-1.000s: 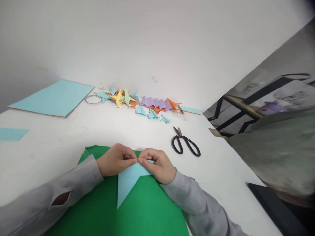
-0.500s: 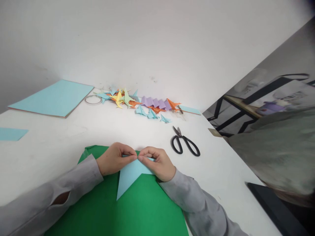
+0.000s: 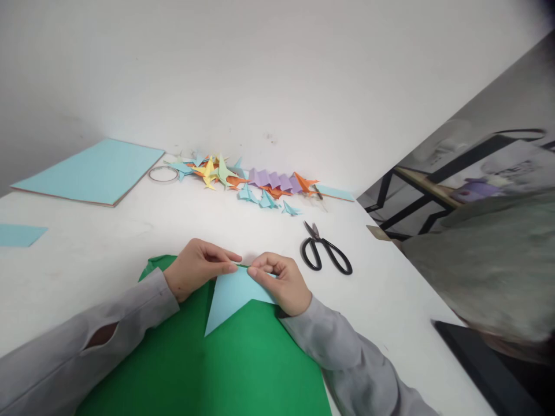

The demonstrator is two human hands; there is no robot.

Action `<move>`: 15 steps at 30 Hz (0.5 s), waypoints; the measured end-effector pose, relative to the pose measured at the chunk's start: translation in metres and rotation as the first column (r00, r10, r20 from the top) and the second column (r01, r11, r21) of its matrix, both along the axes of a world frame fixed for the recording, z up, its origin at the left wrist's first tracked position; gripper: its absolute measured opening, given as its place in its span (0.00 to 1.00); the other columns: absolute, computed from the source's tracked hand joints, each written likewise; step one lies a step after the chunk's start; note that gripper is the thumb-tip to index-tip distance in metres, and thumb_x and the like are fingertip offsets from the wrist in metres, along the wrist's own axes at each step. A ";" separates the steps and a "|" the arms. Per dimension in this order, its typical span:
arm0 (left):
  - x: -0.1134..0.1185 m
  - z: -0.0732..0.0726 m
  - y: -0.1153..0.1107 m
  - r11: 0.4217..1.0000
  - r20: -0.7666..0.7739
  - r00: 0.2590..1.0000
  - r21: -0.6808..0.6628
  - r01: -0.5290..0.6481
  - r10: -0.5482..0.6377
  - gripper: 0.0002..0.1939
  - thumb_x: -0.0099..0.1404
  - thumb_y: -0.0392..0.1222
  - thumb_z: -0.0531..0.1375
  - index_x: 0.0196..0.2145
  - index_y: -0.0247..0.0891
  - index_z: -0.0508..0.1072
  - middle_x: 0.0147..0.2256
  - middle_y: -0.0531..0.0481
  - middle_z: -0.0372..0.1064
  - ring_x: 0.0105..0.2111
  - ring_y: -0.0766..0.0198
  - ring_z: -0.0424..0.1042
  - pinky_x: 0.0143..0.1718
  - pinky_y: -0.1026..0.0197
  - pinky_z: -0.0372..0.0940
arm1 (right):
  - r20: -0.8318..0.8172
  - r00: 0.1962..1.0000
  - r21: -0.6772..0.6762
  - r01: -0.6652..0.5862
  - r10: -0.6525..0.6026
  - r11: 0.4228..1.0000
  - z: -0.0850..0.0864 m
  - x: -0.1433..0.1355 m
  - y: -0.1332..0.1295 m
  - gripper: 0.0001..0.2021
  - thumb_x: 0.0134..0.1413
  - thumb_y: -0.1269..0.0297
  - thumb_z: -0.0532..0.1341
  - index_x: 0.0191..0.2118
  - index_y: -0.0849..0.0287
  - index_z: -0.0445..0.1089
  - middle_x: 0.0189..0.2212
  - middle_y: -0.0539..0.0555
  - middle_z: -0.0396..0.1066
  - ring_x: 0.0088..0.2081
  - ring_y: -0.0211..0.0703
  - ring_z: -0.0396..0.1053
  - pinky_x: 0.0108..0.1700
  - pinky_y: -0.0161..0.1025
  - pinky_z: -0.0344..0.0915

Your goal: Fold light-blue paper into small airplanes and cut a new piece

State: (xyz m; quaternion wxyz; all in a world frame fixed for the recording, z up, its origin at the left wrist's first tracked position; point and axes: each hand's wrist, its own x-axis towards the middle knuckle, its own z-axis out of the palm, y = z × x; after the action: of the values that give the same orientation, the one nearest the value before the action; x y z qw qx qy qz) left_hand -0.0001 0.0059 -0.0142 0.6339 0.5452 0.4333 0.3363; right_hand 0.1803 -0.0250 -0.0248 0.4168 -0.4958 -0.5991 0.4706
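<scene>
A folded light blue paper [image 3: 234, 297] with a notch in its lower edge lies over a green sheet [image 3: 260, 364]. My left hand [image 3: 202, 268] is at the paper's upper left edge, thumb and forefinger slightly apart near the top; whether they grip it is hard to tell. At the upper right edge, my right hand [image 3: 281, 280] pinches the paper between thumb and curled fingers. Black-handled scissors [image 3: 321, 245] lie on the white table to the right of my right hand, blades slightly apart.
Folded paper pieces [image 3: 217, 172] and a purple pleated strip [image 3: 274, 180] line the wall. Light blue sheets [image 3: 95, 170] and a wire ring [image 3: 163, 174] are at the left. A dark flat object [image 3: 477, 364] and a person's clothing [image 3: 489, 260] are at the right.
The blue paper and both hands have shifted slightly up. My hands have drawn a little apart along the top edge, and my left thumb and forefinger have parted slightly.
</scene>
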 end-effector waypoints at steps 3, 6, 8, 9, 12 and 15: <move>0.001 0.000 -0.001 0.997 0.071 0.996 -0.065 -0.045 0.050 0.08 0.41 0.37 0.67 0.14 0.32 0.72 0.36 0.43 0.74 0.31 0.63 0.71 0.32 0.62 0.62 | -0.007 1.000 -0.007 -0.005 0.005 1.000 0.000 -0.001 0.000 0.13 0.42 0.56 0.63 0.22 0.62 0.66 0.14 0.46 0.60 0.17 0.30 0.53 0.21 0.31 0.50; 0.002 0.001 -0.002 0.990 0.128 0.991 -0.142 -0.027 0.046 0.10 0.39 0.35 0.68 0.13 0.31 0.69 0.37 0.43 0.74 0.33 0.60 0.72 0.34 0.60 0.63 | -0.009 1.000 -0.004 0.000 0.000 1.000 0.000 -0.001 0.000 0.13 0.42 0.55 0.63 0.23 0.62 0.66 0.14 0.47 0.62 0.18 0.31 0.54 0.20 0.31 0.51; 0.001 0.002 -0.003 0.984 0.129 0.991 -0.179 -0.015 0.039 0.10 0.39 0.35 0.68 0.13 0.31 0.69 0.37 0.42 0.74 0.31 0.63 0.71 0.30 0.62 0.62 | -0.009 1.000 -0.003 0.005 -0.005 1.000 0.000 -0.001 0.000 0.13 0.42 0.56 0.63 0.23 0.62 0.66 0.15 0.47 0.63 0.18 0.31 0.55 0.21 0.31 0.52; 0.001 0.003 -0.003 0.981 0.124 0.992 -0.196 -0.009 0.034 0.10 0.40 0.35 0.68 0.13 0.30 0.69 0.37 0.42 0.74 0.28 0.65 0.70 0.27 0.63 0.61 | -0.010 1.000 -0.004 0.006 -0.006 1.000 -0.001 0.000 0.000 0.13 0.41 0.56 0.63 0.23 0.62 0.66 0.15 0.48 0.63 0.18 0.31 0.55 0.21 0.31 0.52; -0.001 0.006 -0.002 0.964 0.148 0.989 -0.262 0.045 -0.006 0.08 0.43 0.36 0.67 0.16 0.30 0.71 0.37 0.42 0.74 0.23 0.70 0.67 0.25 0.64 0.61 | -0.026 0.999 -0.011 0.017 -0.017 1.000 -0.002 0.001 0.001 0.13 0.41 0.57 0.64 0.22 0.62 0.67 0.14 0.47 0.62 0.17 0.30 0.54 0.19 0.31 0.50; -0.003 0.006 0.000 0.946 0.199 0.979 -0.312 0.094 -0.031 0.08 0.43 0.37 0.67 0.19 0.30 0.72 0.37 0.41 0.73 0.27 0.68 0.69 0.30 0.62 0.65 | -0.055 0.998 -0.025 0.036 -0.038 0.999 -0.003 0.004 0.002 0.13 0.40 0.56 0.64 0.22 0.62 0.66 0.12 0.45 0.57 0.16 0.29 0.50 0.17 0.29 0.46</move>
State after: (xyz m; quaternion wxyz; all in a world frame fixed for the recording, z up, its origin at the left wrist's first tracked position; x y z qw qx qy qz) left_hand -0.0030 0.0062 -0.0079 0.7630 0.4140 0.4013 0.2923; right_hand 0.1841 -0.0226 -0.0282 0.4361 -0.4985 -0.5724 0.4834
